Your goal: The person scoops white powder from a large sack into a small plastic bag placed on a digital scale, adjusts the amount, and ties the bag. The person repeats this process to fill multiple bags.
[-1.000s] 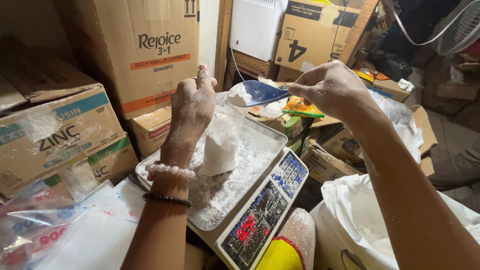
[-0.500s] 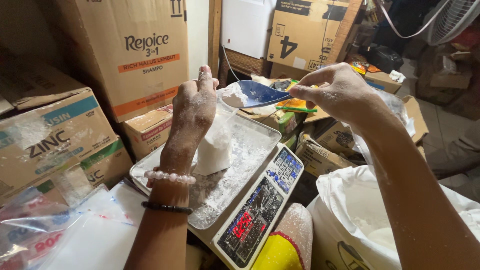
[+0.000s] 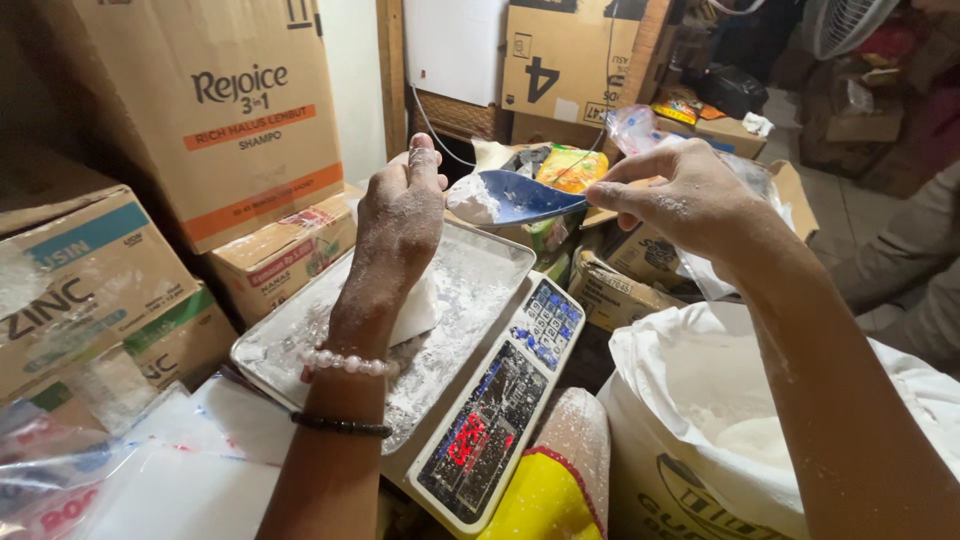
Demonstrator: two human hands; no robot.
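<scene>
My left hand (image 3: 398, 222), dusted with white powder, holds the top of a small clear plastic bag (image 3: 415, 312) of white powder that stands on the metal pan (image 3: 480, 275) of a digital scale (image 3: 505, 400). My right hand (image 3: 685, 195) grips the handle of a blue scoop (image 3: 520, 197). The scoop carries a heap of white powder and hovers just right of my left hand's fingertips, above the pan's far edge. The bag is mostly hidden behind my left wrist.
A large open white sack (image 3: 740, 400) of powder stands at lower right. Stacked cardboard boxes (image 3: 230, 110) crowd the left and back. Empty plastic bags (image 3: 120, 470) lie at lower left. A yellow packet (image 3: 545, 490) leans below the scale. Another person's sleeve (image 3: 915, 260) shows at the right edge.
My right hand has brought the blue scoop leftward and slightly down, closer to my left hand's fingertips. My left hand stays on the bag.
</scene>
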